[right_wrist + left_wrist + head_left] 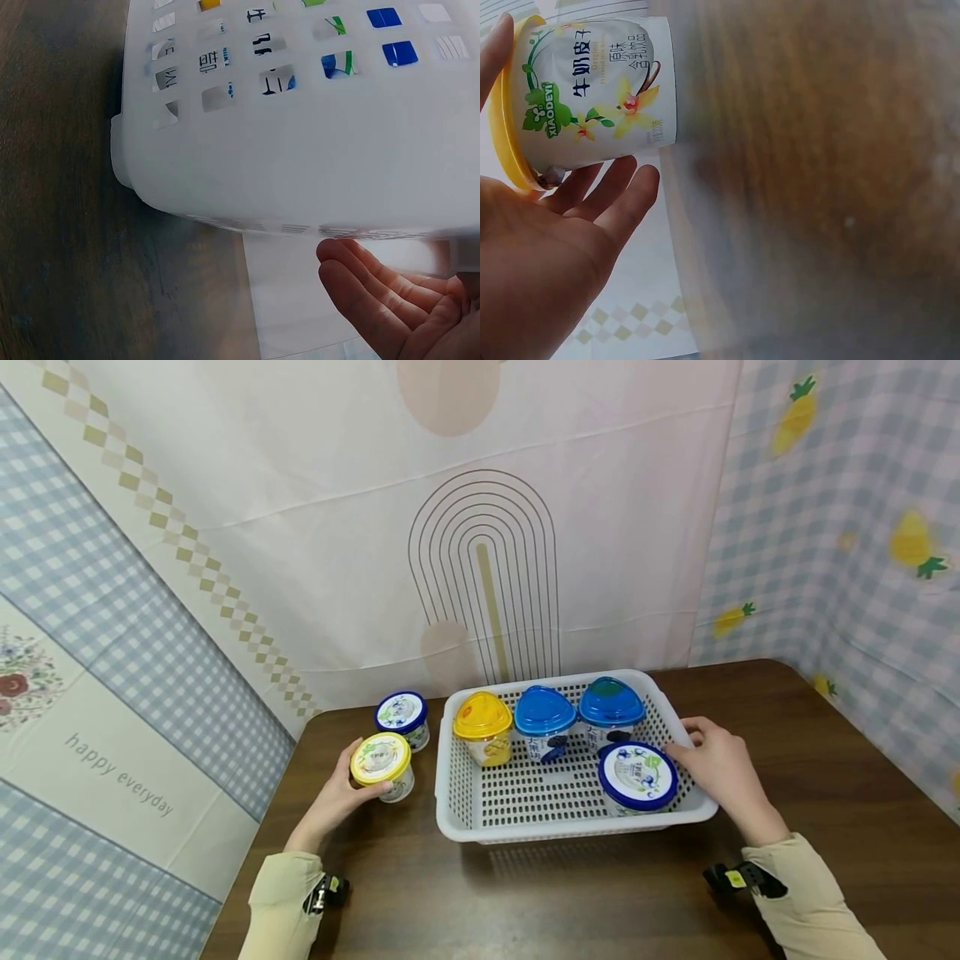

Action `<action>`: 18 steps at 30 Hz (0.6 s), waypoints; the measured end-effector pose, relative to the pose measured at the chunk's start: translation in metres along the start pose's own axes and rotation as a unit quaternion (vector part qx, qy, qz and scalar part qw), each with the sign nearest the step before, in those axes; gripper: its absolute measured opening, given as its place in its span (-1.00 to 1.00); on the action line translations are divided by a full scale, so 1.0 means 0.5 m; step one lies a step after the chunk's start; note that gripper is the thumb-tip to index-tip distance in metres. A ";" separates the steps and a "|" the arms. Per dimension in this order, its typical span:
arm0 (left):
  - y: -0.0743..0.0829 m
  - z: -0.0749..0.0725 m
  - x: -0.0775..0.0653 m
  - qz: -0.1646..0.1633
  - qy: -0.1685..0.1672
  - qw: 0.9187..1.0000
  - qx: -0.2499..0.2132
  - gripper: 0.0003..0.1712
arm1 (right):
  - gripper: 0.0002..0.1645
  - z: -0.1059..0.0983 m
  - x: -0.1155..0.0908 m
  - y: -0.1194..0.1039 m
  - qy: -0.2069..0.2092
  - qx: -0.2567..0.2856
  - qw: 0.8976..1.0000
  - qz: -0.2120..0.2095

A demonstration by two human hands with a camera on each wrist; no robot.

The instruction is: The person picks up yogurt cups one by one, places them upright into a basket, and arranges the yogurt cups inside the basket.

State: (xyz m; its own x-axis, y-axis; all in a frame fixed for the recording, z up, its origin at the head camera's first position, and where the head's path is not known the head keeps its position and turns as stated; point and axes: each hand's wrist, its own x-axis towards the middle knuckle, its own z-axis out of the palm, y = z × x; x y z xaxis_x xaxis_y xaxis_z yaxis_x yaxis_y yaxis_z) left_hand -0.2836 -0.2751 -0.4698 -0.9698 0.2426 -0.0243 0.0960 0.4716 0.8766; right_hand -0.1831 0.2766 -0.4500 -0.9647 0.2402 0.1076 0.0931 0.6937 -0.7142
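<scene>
My left hand [337, 797] holds a white dairy cup [604, 86] with a yellow lid [381, 757], thumb on the near side and fingers round the back. Flowers and Chinese lettering cover its label. Just behind it stands a similar cup with a dark blue lid [401, 712], partly hidden. A white perforated plastic basket [517, 835] lies to the right. At its right end my right hand [722, 768] grips the rim, thumb on top; in the right wrist view the fingers [367, 292] lie along the basket's outside.
Inside the basket, a yellow-lidded cup [483, 727] and two blue-lidded cups [543, 722] line the back. A white cup with a dark blue lid [637, 777] sits at the front right. The dark wooden table [525, 910] meets a patterned cloth [337, 568] behind.
</scene>
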 end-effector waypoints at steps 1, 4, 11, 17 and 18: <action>-0.001 0.001 0.001 0.000 0.002 1.000 -0.002 0.24 | -0.36 0.000 0.000 0.001 0.000 0.000 1.000 0.000; -0.002 0.002 0.000 -0.004 0.003 1.000 0.000 0.23 | -0.36 0.000 0.001 0.003 0.000 0.002 1.000 0.001; 0.034 0.003 -0.014 -0.019 -0.004 1.000 -0.002 0.20 | -0.35 -0.001 0.000 0.004 0.000 0.003 1.000 -0.004; 0.055 0.004 -0.025 -0.022 -0.006 1.000 0.006 0.20 | -0.35 0.001 0.000 0.004 0.001 0.001 1.000 -0.002; 0.045 0.004 -0.021 -0.020 -0.005 1.000 0.009 0.21 | -0.35 0.000 0.000 0.005 0.001 0.001 1.000 -0.003</action>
State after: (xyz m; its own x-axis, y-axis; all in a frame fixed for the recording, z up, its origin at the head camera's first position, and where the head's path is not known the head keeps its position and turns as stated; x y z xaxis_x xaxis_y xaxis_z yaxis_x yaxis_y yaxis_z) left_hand -0.2707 -0.2651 -0.4508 -0.9708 0.2310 -0.0643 0.0606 0.4958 0.8663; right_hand -0.1831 0.2783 -0.4518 -0.9649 0.2373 0.1120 0.0875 0.6934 -0.7152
